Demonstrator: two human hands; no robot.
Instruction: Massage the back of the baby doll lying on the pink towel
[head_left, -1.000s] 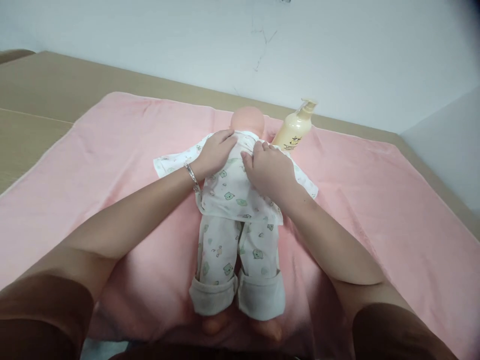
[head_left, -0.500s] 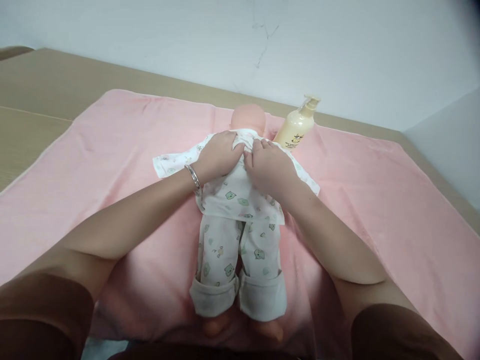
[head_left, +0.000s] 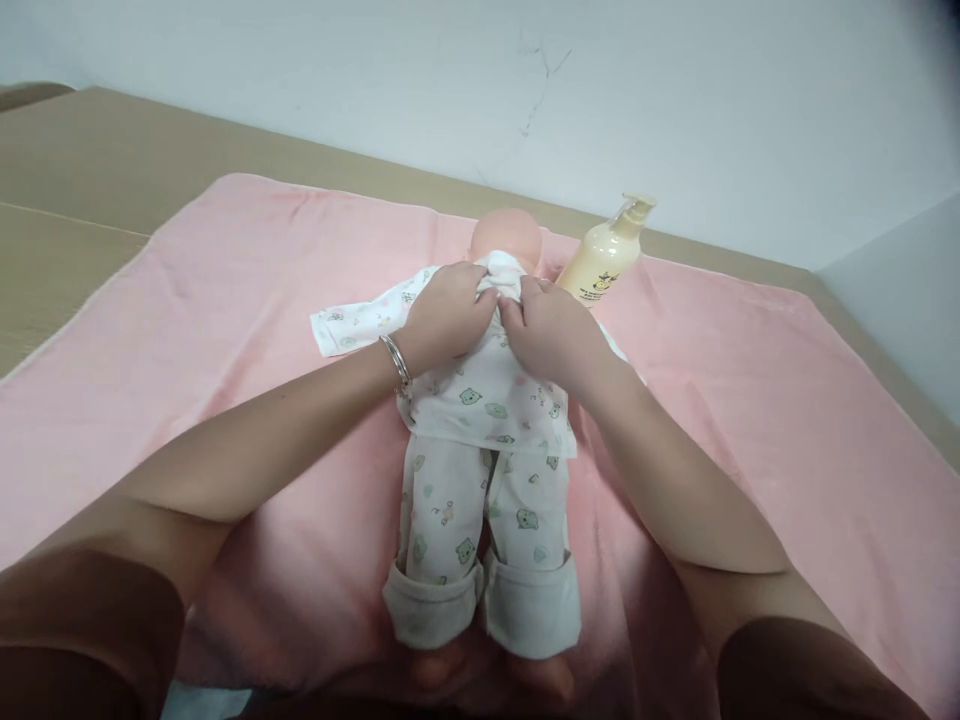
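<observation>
A baby doll (head_left: pixel 507 233) lies stretched out with its head toward the wall and its feet toward me. It wears a white long-sleeved shirt (head_left: pixel 480 400) with green animal prints and matching pants (head_left: pixel 450 510) with rolled cuffs. My left hand (head_left: pixel 448 312), a silver bangle at its wrist, pinches the shirt's cloth near the neck. Opposite it, my right hand (head_left: pixel 553 330) is also closed on the cloth, thumb close to the other thumb. Between the hands the fabric is gathered in folds below the doll's head. My fingertips are partly hidden.
A pink blanket (head_left: pixel 247 270) lies under the doll on a wooden table (head_left: pixel 172 150). A pale yellow pump bottle (head_left: pixel 604 255) rests tilted on the blanket, right of the doll's head. A white wall (head_left: pixel 360 90) stands behind the table.
The cloth at the neck is now bunched up higher between my hands, and my right fingers have curled in. The whole view has shifted slightly.
</observation>
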